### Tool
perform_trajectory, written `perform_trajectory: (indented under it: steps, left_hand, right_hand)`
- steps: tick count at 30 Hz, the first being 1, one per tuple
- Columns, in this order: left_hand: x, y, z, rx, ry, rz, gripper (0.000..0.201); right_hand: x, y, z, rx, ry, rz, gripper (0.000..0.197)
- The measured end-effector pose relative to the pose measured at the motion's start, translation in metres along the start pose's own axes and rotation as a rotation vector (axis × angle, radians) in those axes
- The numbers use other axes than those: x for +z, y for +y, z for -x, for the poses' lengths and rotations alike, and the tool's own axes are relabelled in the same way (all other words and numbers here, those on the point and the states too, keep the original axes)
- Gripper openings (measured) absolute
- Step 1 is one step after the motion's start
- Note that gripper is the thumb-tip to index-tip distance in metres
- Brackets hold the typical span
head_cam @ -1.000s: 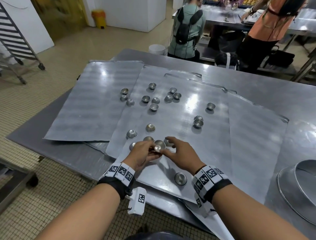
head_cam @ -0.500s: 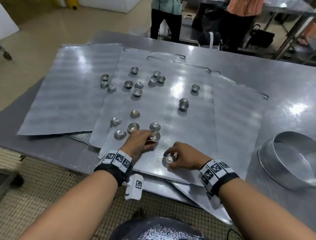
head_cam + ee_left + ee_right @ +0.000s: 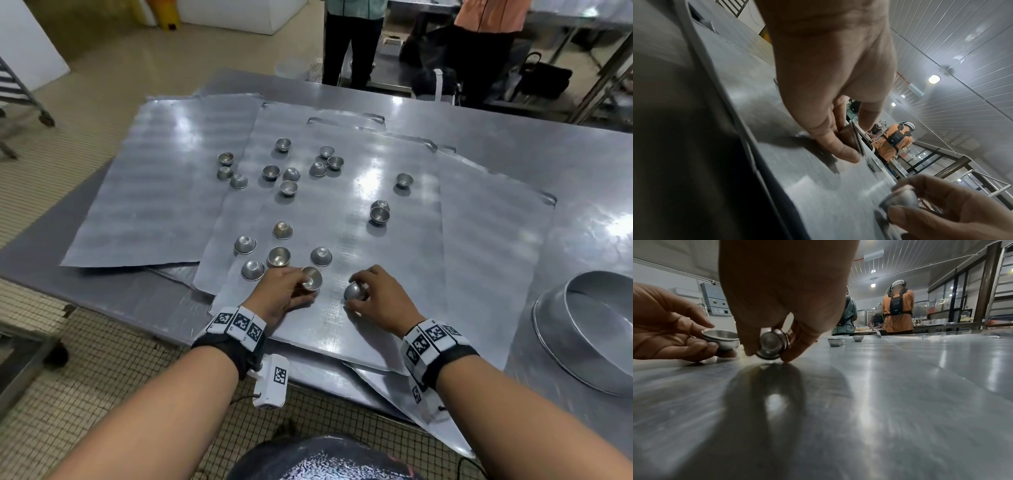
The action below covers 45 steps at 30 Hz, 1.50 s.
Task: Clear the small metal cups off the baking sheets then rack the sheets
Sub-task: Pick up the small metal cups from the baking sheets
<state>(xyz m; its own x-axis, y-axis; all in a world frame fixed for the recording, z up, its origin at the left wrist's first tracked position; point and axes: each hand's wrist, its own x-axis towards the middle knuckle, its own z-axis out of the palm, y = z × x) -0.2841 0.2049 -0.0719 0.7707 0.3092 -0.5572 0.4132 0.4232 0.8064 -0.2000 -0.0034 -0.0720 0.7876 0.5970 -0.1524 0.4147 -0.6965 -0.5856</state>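
Observation:
Several small metal cups (image 3: 282, 229) lie scattered over overlapping baking sheets (image 3: 383, 274) on a steel table. My left hand (image 3: 291, 291) holds a short stack of nested cups (image 3: 311, 278) (image 3: 721, 339) near the front of the top sheet. My right hand (image 3: 373, 296) pinches one cup (image 3: 356, 292) (image 3: 772, 344), tipped on its side just above the sheet. In the left wrist view the stack (image 3: 854, 138) shows edge-on between thumb and fingers, and the right hand's cup (image 3: 900, 199) sits lower right.
A large round metal pan (image 3: 596, 332) stands on the table at the right. Other sheets (image 3: 154, 192) spread to the left and overhang the front edge. Two people (image 3: 486, 41) stand beyond the table. A wheeled rack (image 3: 20, 99) is at far left.
My right hand left the stack, moved right and toward me, and picked a single cup off the sheet. My left hand keeps the stack and has shifted slightly.

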Motion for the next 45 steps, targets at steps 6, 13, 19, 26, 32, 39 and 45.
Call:
perform_trajectory:
  steps: [6,13,19,26,32,39,45]
  left_hand:
    - [-0.003,0.003,0.001,0.004,0.002,-0.010,0.029]
    - [-0.003,0.003,-0.002,-0.006,-0.020,-0.016,0.025]
    - [-0.003,0.007,-0.001,-0.014,-0.014,0.009,0.026]
    - [-0.010,0.019,0.010,0.023,-0.101,0.041,0.020]
    - [-0.027,0.027,0.015,0.080,-0.127,0.058,0.020]
    - [-0.060,0.029,0.013,0.081,-0.113,0.134,0.020]
    - [-0.082,0.034,0.008,0.077,-0.106,0.145,0.020]
  right_hand:
    - [0.000,0.002,0.001,-0.032,-0.001,-0.020,0.028]
    - [-0.006,0.004,0.002,0.011,-0.074,-0.008,0.067]
    - [-0.009,-0.008,-0.008,0.022,-0.060,0.018,0.055]
    - [0.001,-0.055,-0.024,-0.139,0.062,-0.166,0.057]
    - [0.020,-0.083,-0.039,-0.163,0.099,-0.155,0.053]
    - [0.048,-0.104,-0.049,-0.152,0.072,-0.266,0.062]
    - [0.059,-0.109,-0.050,-0.138,0.065,-0.234,0.076]
